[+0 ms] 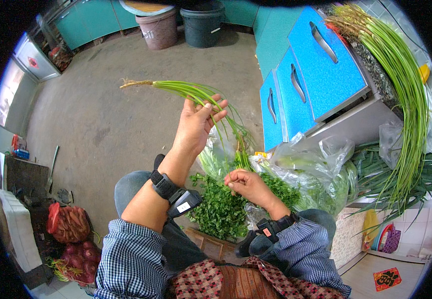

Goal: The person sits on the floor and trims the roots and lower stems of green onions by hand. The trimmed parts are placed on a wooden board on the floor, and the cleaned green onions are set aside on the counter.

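Note:
My left hand point(197, 125) is raised over the floor, holding a small bunch of slender scallion-like greens point(174, 86) between thumb and fingers. Their brown roots point left, and the thin tips droop to the right. Lower down, my right hand point(249, 188) is curled with thumb and fingertips together, in front of the leafy herbs; whether something small is pinched there is unclear. Parsley-like leafy greens point(221, 213) lie between my knees. Just beyond my right hand is another rooted bunch of green stalks point(242, 159), its lower part partly hidden.
Clear plastic bags of greens point(313, 172) lie to the right, below blue drawers point(328, 63). Long rooted greens point(399, 71) hang over the stone counter edge. Red onions point(81, 258) and a red net bag point(68, 223) are at left. Two buckets point(202, 28) stand at the back.

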A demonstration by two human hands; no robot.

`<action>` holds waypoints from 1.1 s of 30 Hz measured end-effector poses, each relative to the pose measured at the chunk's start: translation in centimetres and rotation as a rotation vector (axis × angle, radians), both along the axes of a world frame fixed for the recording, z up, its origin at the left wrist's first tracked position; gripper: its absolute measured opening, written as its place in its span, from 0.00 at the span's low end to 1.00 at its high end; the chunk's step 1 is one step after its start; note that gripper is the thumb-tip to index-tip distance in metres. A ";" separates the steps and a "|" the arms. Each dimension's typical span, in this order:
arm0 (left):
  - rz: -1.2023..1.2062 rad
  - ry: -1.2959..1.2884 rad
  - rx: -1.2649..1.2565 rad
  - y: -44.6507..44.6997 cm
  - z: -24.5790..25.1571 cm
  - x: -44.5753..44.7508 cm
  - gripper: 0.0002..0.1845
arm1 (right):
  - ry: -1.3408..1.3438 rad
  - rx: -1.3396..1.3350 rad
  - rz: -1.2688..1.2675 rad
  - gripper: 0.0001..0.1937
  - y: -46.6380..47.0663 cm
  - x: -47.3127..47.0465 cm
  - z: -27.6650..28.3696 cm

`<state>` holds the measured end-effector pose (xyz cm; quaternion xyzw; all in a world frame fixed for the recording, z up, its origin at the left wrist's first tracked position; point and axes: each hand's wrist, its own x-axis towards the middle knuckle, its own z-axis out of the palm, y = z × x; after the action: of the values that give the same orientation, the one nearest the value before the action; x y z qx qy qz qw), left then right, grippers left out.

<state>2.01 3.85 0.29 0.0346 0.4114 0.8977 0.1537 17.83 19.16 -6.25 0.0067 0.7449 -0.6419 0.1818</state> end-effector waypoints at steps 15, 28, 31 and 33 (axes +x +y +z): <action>0.014 0.029 -0.033 -0.7 0.2 0.0 0.19 | 0.086 0.197 -0.050 0.08 0.7 0.4 -1.4; -0.248 0.041 -0.232 -2.0 0.7 0.7 0.17 | 0.028 0.628 0.264 0.12 1.9 1.9 -0.5; -0.345 0.082 -0.318 -2.1 1.3 1.3 0.16 | 0.072 0.375 -0.147 0.08 2.9 0.8 4.1; -0.411 0.141 -0.331 -2.2 1.6 1.9 0.16 | 0.236 0.298 -0.441 0.09 2.4 -0.3 6.9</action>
<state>3.93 1.62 1.89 0.1542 0.5467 0.7635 0.3073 17.51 21.53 0.66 0.1201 0.8276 -0.5457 -0.0530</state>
